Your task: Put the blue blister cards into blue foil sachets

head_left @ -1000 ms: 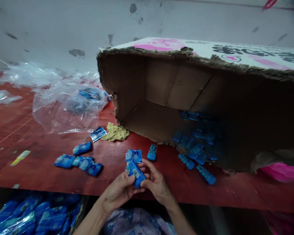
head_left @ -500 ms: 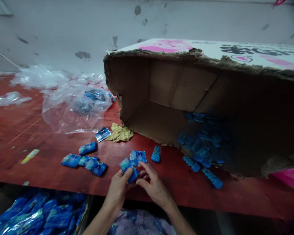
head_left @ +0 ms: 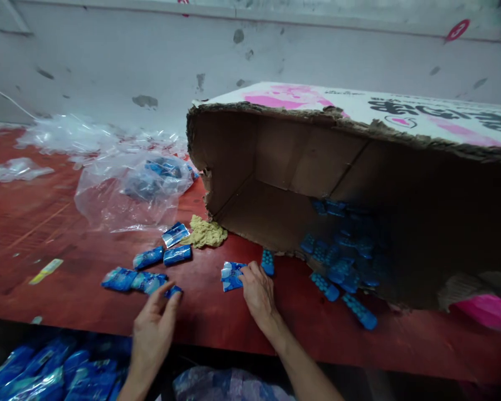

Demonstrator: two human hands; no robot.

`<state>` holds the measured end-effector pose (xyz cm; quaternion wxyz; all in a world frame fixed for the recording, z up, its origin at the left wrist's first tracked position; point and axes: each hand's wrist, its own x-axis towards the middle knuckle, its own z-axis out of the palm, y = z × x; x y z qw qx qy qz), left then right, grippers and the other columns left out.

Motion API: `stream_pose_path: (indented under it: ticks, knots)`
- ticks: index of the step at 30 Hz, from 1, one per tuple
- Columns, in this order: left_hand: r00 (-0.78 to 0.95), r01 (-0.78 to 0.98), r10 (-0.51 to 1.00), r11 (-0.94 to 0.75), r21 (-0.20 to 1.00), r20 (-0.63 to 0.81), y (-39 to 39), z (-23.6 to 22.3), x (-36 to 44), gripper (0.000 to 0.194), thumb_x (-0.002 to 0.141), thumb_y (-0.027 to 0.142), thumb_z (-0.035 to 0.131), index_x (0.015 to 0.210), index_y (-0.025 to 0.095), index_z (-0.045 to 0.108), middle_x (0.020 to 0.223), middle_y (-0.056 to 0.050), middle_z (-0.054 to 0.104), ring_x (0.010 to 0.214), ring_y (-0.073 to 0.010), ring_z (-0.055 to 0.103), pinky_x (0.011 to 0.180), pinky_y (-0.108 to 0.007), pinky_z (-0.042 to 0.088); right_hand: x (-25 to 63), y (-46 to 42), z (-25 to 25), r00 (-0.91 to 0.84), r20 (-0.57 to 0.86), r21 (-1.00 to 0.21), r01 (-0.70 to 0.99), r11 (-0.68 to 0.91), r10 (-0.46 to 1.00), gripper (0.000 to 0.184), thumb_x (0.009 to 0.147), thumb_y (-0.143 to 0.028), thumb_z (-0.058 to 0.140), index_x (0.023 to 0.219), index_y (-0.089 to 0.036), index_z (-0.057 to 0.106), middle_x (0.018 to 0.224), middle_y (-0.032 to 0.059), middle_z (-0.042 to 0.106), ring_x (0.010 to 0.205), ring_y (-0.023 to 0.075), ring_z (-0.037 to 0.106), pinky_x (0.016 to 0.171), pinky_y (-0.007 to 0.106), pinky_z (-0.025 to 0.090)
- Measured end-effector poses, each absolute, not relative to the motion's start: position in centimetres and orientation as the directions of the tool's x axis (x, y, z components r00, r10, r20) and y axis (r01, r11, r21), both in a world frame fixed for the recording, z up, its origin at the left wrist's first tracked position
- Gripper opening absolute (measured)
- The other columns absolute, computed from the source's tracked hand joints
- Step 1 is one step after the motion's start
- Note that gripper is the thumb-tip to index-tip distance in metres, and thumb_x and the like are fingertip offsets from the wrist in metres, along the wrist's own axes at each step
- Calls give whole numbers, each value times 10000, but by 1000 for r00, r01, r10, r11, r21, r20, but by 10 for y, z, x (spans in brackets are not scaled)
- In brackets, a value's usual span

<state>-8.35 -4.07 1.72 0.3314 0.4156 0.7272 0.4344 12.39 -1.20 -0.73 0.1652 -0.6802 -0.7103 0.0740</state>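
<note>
My left hand is at the table's front left, thumb and forefinger apart, over the right end of a row of small blue printed packets. A packet end shows between these fingertips. My right hand is bent with its fingers together on the right edge of a flat blue wrapper lying on the table. Just beyond the right knuckles lies a blue piece with raised dots, partly hidden. Two more folded blue packets lie behind the row, one on the left and one on the right.
A torn cardboard box lies on its side, with several dotted blue pieces in and before it. Left of it are a clear plastic bag, a yellowish crumpled lump and a flat blue wrapper. Blue packs fill the space below.
The packet that my left hand held is gone from it; another folded packet now lies by the yellowish lump. My hands have parted, the left moving to the row, the right down onto the wrapper.
</note>
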Motion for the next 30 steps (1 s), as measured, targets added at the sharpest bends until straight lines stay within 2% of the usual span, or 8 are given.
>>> stream_pose_path:
  ticks: [4,10,12,15,18,22,25,30]
  knots:
    - [-160,25,902,410,912,-401,-39,7,-31,499,617,475,615,970,132,538,498,59,526,332,-76,427,331,-193,336,124,-11,-14,-26,167,-292,954,75,986,208,849,-84,435,744,-205,568,785,32,597,772,161,552,634,239,363]
    - [-81,-102,859,498,861,-506,-29,5,-1,537,595,457,647,995,135,489,535,50,547,310,-67,415,288,-179,279,125,-20,-1,-78,210,-295,945,139,975,194,843,-84,407,758,-178,554,740,47,575,719,179,542,624,260,382]
    - [-39,-136,859,502,854,-511,-28,6,-1,419,592,436,659,861,139,535,500,49,533,314,-57,401,293,-170,266,125,-30,7,-115,262,-383,899,213,958,195,851,-118,405,738,-189,547,747,39,561,732,180,533,649,266,392]
    - [43,-237,867,492,838,-497,-28,6,0,293,600,391,671,601,133,530,440,49,489,347,-36,402,334,-149,279,124,-41,11,-66,333,-667,688,285,941,160,842,-156,423,770,-200,559,850,47,562,814,181,529,740,288,410]
    - [46,-352,879,458,816,-474,-29,6,5,265,578,339,704,590,129,543,487,24,543,425,-59,486,391,-156,351,121,-40,5,114,139,-958,266,105,984,197,776,-225,530,971,-203,541,932,48,580,785,159,550,709,270,447]
    - [98,-430,870,475,768,-483,-34,9,13,261,573,334,711,646,142,550,509,9,582,416,-95,524,384,-192,382,120,-33,-4,-4,-243,-949,-205,-239,970,223,743,-375,552,799,-160,537,611,-23,551,482,92,475,460,198,377]
    - [68,-399,878,459,794,-474,-36,9,15,267,570,336,717,677,138,574,521,7,598,397,-100,519,364,-200,379,121,-34,-3,8,-280,-938,-214,-271,960,256,721,-393,569,647,-159,497,513,-59,473,412,56,380,419,176,305]
    - [-27,-327,892,419,847,-452,-35,4,18,261,573,332,717,631,108,597,425,12,568,373,-87,489,378,-189,377,118,-40,-3,15,-253,-956,-157,-248,967,244,721,-382,570,629,-173,483,511,-66,463,438,72,414,437,187,341]
